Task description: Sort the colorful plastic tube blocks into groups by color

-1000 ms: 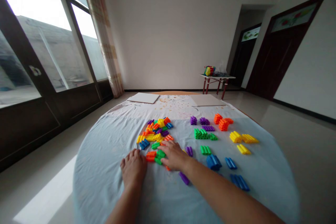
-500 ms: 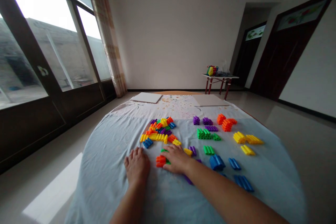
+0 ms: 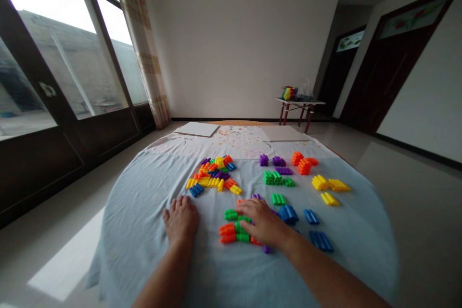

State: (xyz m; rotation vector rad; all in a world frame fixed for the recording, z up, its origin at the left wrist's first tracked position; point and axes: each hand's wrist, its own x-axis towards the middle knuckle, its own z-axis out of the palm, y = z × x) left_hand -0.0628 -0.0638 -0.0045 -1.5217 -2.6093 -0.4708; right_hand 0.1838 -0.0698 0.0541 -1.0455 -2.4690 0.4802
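Note:
My left hand (image 3: 181, 219) lies palm down on the blue cloth, fingers spread, holding nothing. Just beyond it is a mixed heap of ribbed plastic tube blocks (image 3: 212, 173) in several colours, with a blue block (image 3: 196, 189) at its near edge. My right hand (image 3: 260, 220) rests with fingers apart over a cluster of blocks. Green blocks (image 3: 231, 214) and orange blocks (image 3: 227, 233) show left of its fingers, and a purple block (image 3: 266, 249) peeks out below. The hand covers part of this cluster, so what lies under the palm is hidden.
Blocks grouped by colour sit on the right: purple (image 3: 278, 160), orange (image 3: 305, 163), green (image 3: 274, 178), yellow (image 3: 330, 184) and blue (image 3: 320, 240). Two flat boards (image 3: 197, 129) lie at the far table edge. A small side table (image 3: 299, 102) stands by the wall.
My right hand has shifted right across the cluster, uncovering more green and orange blocks at its left. The left hand stays flat on the cloth. The view has tilted slightly.

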